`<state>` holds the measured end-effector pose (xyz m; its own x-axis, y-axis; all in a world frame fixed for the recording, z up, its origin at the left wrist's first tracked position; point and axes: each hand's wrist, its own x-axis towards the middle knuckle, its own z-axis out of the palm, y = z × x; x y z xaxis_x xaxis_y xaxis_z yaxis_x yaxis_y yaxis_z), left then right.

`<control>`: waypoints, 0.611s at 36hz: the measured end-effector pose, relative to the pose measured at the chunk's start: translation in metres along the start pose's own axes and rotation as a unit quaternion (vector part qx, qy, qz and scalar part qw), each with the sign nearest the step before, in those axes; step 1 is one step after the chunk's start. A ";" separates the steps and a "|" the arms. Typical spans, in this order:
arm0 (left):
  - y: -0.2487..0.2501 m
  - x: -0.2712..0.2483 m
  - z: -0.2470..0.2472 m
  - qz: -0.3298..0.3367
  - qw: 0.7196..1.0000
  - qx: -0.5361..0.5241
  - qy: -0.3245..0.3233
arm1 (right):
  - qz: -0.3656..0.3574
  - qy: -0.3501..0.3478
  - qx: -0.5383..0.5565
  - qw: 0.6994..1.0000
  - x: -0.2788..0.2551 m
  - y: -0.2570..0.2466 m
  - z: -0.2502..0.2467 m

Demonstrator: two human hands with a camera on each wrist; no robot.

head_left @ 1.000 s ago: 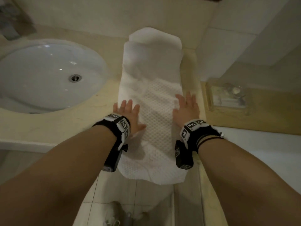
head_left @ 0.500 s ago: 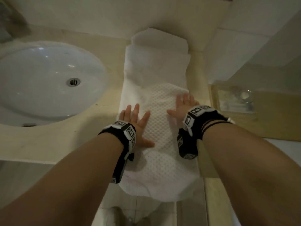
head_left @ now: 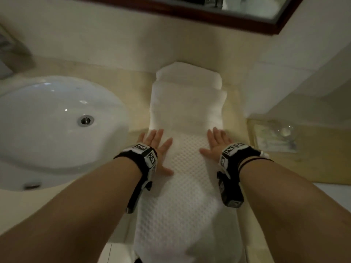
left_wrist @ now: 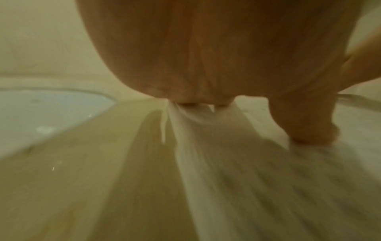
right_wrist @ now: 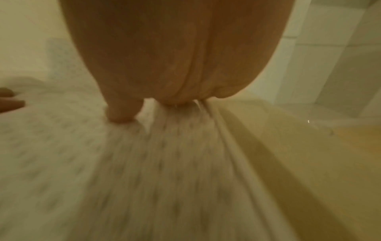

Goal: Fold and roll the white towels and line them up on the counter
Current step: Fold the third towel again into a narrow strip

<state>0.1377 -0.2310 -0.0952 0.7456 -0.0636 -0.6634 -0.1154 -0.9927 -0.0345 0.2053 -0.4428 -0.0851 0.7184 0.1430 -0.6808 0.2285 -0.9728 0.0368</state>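
A long white waffle-textured towel [head_left: 187,186] lies folded into a strip on the beige counter [head_left: 57,198], running from the back wall to the front edge, where its near end hangs over. My left hand [head_left: 155,147] lies flat on the strip's left edge with straight, spread fingers. My right hand [head_left: 216,144] lies flat on the right edge in the same way. In the left wrist view the left palm [left_wrist: 206,57] presses the towel [left_wrist: 257,187] at its edge. The right wrist view shows the right palm [right_wrist: 175,53] pressing the towel [right_wrist: 123,179], blurred by motion.
A white oval sink [head_left: 47,130] is set into the counter left of the towel. A clear glass tray [head_left: 275,135] with small items stands at the right, against a tiled wall corner. A dark-framed mirror [head_left: 190,14] hangs above the back wall.
Both flat hands have slid along the towel away from me, toward the back wall, smoothing the strip. The head view has tilted up, so the mirror's frame now shows.
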 end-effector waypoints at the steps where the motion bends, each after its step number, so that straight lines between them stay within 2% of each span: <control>1: -0.002 0.004 -0.008 -0.007 1.000 0.001 0.001 | 0.009 -0.005 -0.009 1.000 0.002 0.001 -0.007; 3: -0.004 0.013 -0.028 -0.015 1.000 -0.006 0.016 | -0.004 0.004 -0.027 1.000 0.007 -0.008 -0.019; 6: 0.003 0.035 -0.051 0.003 0.998 0.010 0.061 | -0.091 0.040 -0.035 0.994 0.014 -0.036 -0.034; 9: 0.001 0.055 -0.053 0.008 0.999 0.003 0.035 | -0.133 0.026 -0.027 0.990 0.028 -0.044 -0.027; 12: -0.009 0.054 -0.044 -0.005 0.999 -0.031 0.015 | -0.096 0.033 -0.012 0.995 0.041 -0.019 -0.023; 17: -0.018 0.053 -0.057 -0.055 0.998 -0.012 -0.012 | 0.047 -0.004 0.024 0.999 0.044 0.042 -0.049; 20: -0.005 0.061 -0.083 -0.088 0.995 -0.041 0.009 | 0.050 0.075 0.016 0.996 0.051 0.042 -0.065; 22: 0.004 0.069 -0.096 -0.085 0.993 -0.064 0.047 | 0.012 0.106 0.011 0.994 0.054 0.021 -0.078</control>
<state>0.2521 -0.2491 -0.0695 0.8052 0.1037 -0.5839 0.0982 -0.9943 -0.0412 0.3004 -0.4408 -0.0638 0.8464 0.1519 -0.5104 0.1965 -0.9799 0.0342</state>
